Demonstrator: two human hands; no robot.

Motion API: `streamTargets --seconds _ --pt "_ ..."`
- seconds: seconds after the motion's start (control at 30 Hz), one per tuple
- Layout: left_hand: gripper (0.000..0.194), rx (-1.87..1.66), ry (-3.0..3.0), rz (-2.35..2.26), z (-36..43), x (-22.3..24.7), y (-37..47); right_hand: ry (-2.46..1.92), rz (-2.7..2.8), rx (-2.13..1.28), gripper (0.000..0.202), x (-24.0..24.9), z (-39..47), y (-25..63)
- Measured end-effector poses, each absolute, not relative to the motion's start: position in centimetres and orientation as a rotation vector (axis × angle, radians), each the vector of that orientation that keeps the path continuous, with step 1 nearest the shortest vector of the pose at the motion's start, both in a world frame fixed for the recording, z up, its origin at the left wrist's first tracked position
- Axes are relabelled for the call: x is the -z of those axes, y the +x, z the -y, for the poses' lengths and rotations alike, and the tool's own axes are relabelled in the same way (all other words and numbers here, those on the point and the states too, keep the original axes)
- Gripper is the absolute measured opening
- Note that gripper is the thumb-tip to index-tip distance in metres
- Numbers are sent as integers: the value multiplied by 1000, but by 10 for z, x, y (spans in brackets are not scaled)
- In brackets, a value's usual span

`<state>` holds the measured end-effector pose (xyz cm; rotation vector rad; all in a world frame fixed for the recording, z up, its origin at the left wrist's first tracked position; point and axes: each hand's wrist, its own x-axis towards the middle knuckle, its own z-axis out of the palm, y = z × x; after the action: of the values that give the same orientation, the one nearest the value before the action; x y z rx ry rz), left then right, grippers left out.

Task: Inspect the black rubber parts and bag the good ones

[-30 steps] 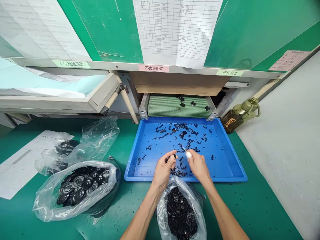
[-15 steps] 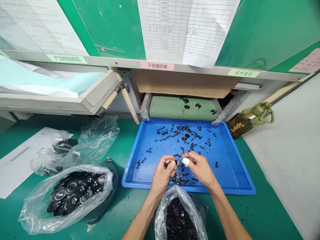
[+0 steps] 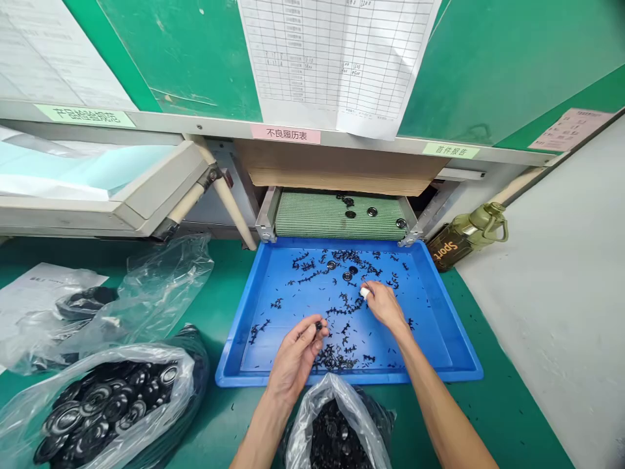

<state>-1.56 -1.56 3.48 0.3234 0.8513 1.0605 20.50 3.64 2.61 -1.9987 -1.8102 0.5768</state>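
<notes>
My left hand (image 3: 293, 361) is over the front left part of a blue tray (image 3: 227, 352), its fingers pinching a small round black part (image 3: 318, 325). Farther back, above the tray's middle, my right hand (image 3: 383, 303) is closed on a thin dark tool (image 3: 366, 284), mostly hidden by the fingers. White wrapping covers one fingertip of that hand. Just beyond it, round black discs (image 3: 347, 276) lie in the tray among many small black scraps (image 3: 336, 358). Below my hands stands an open clear bag (image 3: 336, 430) of small black parts.
A larger clear bag (image 3: 107, 404) of black discs is at the left, with crumpled plastic (image 3: 166, 280) behind it. Several discs sit on a green conveyor belt (image 3: 312, 215) at the tray's back edge. A green bottle (image 3: 469, 234) leans by the right wall.
My hands have moved apart: the right hand went farther back over the tray, while the left stays near the front with the black part. The whole view has shifted rightward.
</notes>
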Motion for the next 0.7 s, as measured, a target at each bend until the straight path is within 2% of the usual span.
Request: streamTargets --seconds 0.1,0.27,0.4,0.57,0.7 --pt "20 -1089 201 -868 13 -32 -21 -2007 1818 -447 30 -36 -64 210" --pt "9 -1153 36 -868 3 -32 -26 -2007 1815 -151 33 -85 -104 216" --pt "24 -1152 -59 -839 -4 -32 -25 -2038 1822 2 32 -115 -138 220" --pt "12 -1108 -36 -891 -6 -27 -24 -2069 1918 77 31 -126 -162 209" --pt "12 -1090 33 -890 -6 -24 -23 -2109 1987 154 34 -134 -179 200"
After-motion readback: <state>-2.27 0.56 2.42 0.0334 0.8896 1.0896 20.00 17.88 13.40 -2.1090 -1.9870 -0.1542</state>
